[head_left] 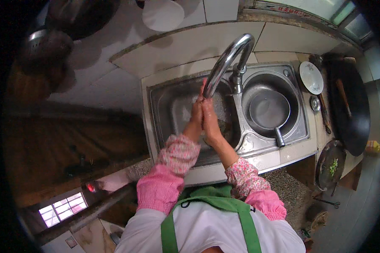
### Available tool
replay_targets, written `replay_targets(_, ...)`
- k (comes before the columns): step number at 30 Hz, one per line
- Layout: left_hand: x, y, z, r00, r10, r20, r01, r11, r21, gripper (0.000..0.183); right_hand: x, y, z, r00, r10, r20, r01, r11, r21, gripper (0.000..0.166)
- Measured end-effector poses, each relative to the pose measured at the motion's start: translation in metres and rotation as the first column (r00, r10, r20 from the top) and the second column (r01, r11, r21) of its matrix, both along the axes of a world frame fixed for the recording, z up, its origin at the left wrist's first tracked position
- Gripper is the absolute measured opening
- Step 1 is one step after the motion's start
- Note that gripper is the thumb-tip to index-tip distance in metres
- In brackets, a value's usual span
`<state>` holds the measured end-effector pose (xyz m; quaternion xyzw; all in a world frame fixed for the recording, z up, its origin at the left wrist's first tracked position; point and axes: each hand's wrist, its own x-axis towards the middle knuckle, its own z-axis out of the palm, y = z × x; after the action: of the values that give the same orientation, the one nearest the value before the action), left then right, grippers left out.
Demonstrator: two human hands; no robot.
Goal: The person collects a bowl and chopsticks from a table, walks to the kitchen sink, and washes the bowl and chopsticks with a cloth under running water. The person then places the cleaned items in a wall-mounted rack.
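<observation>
My left hand (195,112) and my right hand (210,118) are pressed together over the left basin (167,107) of a stainless steel sink. Both sit right below the outlet of a chrome gooseneck tap (229,55), whose curved spout covers part of my fingers. Whether anything lies between my palms is hidden. Light glints on the basin floor beside my right hand, and some blurred matter shows behind the wrist. The round right basin (297,110) holds a metal saucepan (269,109) with its handle towards me.
Right of the sink stand a patterned white bowl (311,77), a small metal lid (315,103) and a large black wok (351,126) with a wooden-handled utensil (343,95). Chopped greens (333,167) lie on a round board (326,158). Scissors (327,201) are at lower right.
</observation>
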<state>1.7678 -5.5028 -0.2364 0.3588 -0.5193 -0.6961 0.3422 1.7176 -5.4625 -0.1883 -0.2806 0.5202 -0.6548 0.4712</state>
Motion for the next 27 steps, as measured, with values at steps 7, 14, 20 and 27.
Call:
replay_targets(7,-0.011,-0.002,0.025,0.993,0.052,-0.109,-0.018,0.956,0.293,0.054,-0.020,-0.011,-0.016,0.999,0.013,-0.034,-0.015,0.998,-0.063,0.063)
replay_targets(14,-0.036,0.036,0.050,0.951,-0.011,-0.310,0.083,0.972,0.219,0.059,-0.055,-0.021,-0.012,0.988,-0.113,-0.109,0.125,0.986,0.111,0.053)
replay_targets(20,-0.041,0.030,0.053,0.960,0.055,-0.273,-0.002,0.981,0.192,0.050,-0.048,-0.017,-0.020,0.869,-0.261,-0.420,0.262,0.963,-0.057,0.050)
replay_targets(27,-0.047,0.001,0.038,0.947,0.211,-0.241,-0.157,0.962,0.223,0.030,-0.039,0.013,-0.029,0.979,-0.130,-0.155,0.127,0.991,-0.032,0.040)
